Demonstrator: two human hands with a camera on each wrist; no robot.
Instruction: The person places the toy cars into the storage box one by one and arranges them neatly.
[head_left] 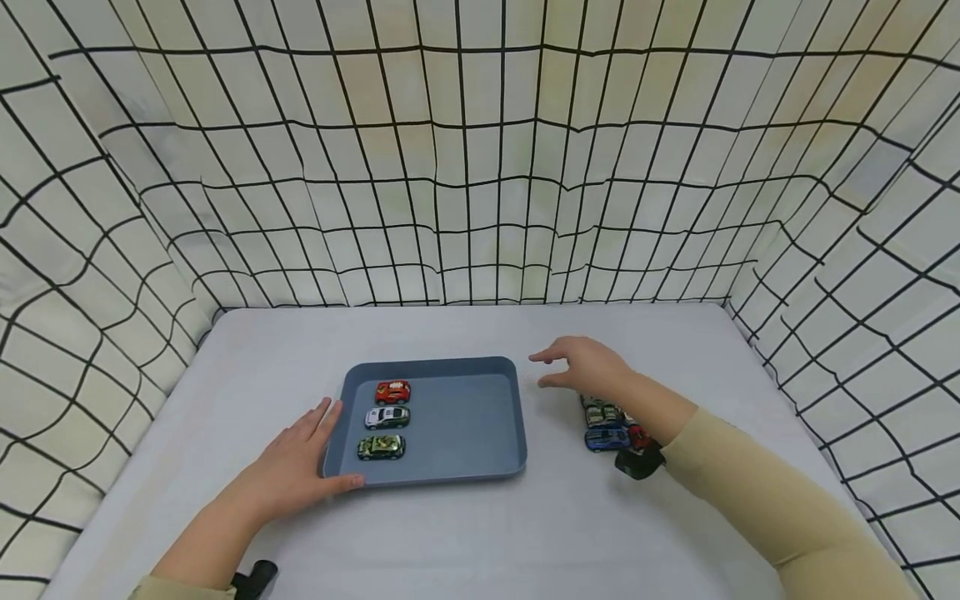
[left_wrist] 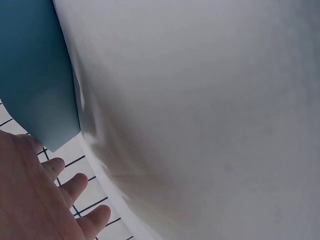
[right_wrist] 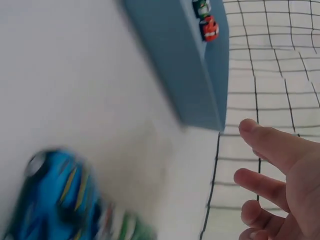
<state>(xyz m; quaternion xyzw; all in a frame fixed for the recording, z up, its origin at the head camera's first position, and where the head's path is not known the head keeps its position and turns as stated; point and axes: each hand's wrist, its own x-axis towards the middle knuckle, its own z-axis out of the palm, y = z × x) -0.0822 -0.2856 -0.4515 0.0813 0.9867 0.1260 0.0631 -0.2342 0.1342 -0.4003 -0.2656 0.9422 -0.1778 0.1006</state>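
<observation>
A blue-grey tray (head_left: 465, 425) lies on the table. Down its left part stand a red toy car (head_left: 393, 392), a white toy car (head_left: 387, 417) and a green camouflage toy car (head_left: 381, 447), one below another. My left hand (head_left: 288, 471) rests on the tray's left edge, fingers spread and thumb at the near rim. Right of the tray, my right hand (head_left: 588, 367) is held with its fingers apart and nothing between them. Beneath that forearm sit a blue toy car (head_left: 607, 438), a green toy car (head_left: 602, 414) and a red toy car (head_left: 639, 436), partly hidden.
White cloth (head_left: 450, 533) covers the table. Black-lined grid netting (head_left: 480, 208) over pale sheeting stands behind it and along both sides. A black wrist device (head_left: 639, 460) hangs under the right forearm, close to the grouped cars.
</observation>
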